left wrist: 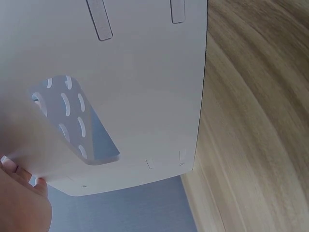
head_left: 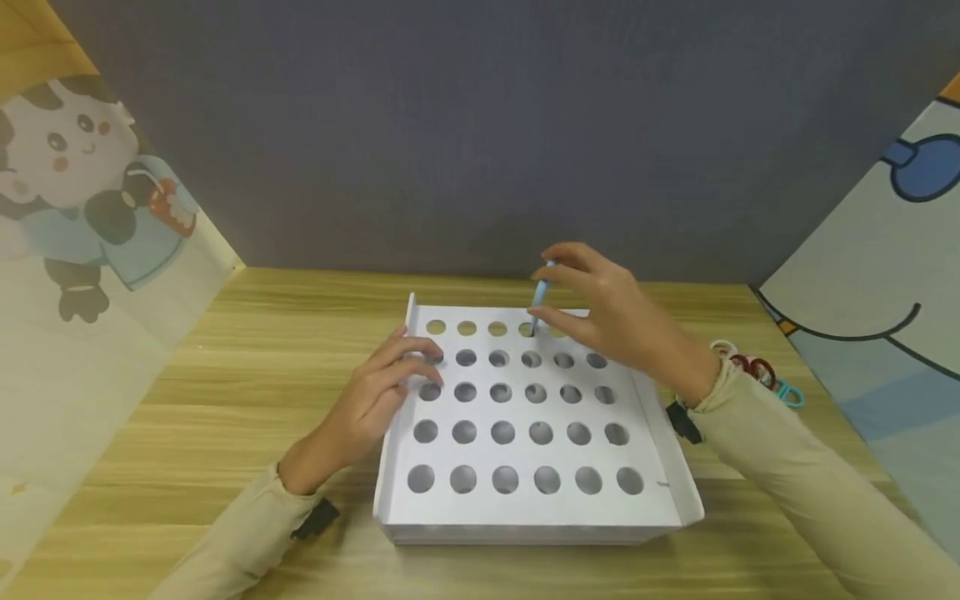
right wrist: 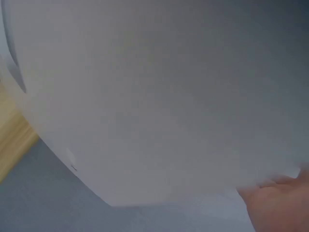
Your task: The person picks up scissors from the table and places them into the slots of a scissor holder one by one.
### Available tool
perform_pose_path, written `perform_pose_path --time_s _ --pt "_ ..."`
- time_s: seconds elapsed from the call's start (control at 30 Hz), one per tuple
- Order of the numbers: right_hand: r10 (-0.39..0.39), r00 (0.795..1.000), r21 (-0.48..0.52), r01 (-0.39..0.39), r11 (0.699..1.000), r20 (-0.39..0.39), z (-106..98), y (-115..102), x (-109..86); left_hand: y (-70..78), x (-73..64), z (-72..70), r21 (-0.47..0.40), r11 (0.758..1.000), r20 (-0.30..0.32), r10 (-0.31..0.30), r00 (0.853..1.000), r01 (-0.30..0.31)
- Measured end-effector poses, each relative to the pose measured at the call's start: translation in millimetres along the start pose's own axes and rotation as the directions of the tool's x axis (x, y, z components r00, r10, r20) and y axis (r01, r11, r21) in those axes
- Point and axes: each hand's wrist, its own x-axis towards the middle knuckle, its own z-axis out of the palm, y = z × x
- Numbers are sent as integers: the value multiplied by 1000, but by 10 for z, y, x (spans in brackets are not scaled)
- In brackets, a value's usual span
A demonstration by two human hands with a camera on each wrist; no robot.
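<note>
A white rack (head_left: 480, 500) with rows of round holes stands on the table. My left hand (head_left: 367, 400) grips its left side, fingers bent over the raised edge and fingertips at holes in the second and third rows. Between thumb and fingers, my right hand (head_left: 607, 300) pinches light blue scissors (head_left: 541, 290), seen edge-on and slanting down. Their dark lower end is at a hole in the farthest row. The left wrist view shows the rack's side panel (left wrist: 149, 96) with a slot. In the right wrist view the other side panel (right wrist: 145, 121) hides most of the hand.
To the right of the rack, partly behind the right forearm, lie several scissors (head_left: 761, 372) with white, red and teal handles. A dark grey panel (head_left: 480, 133) rises behind the wooden table (head_left: 300, 333). Printed panels with cartoon figures border both sides.
</note>
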Motion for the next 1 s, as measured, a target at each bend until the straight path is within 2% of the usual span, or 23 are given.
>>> perform_pose_path --time_s 0.1,0.33,0.6,0.8,1.0 --pt "21 997 -10 -20 1000 69 58 5 -19 -6 -5 -2 -3 1000 7 -8 1000 8" --pt "67 985 -36 -62 997 157 127 16 -34 -6 -15 -4 -8 1000 1 -4 1000 4" --pt "138 945 -73 -122 990 295 170 53 -101 -13 -22 -6 -10 1000 6 -11 1000 11" --pt "173 938 -97 -150 984 300 164 62 -161 -20 -17 -5 -6 1000 1 -1 1000 1" --pt "164 953 -79 -149 986 254 116 65 -203 -19 -14 5 -10 1000 7 -12 1000 12"
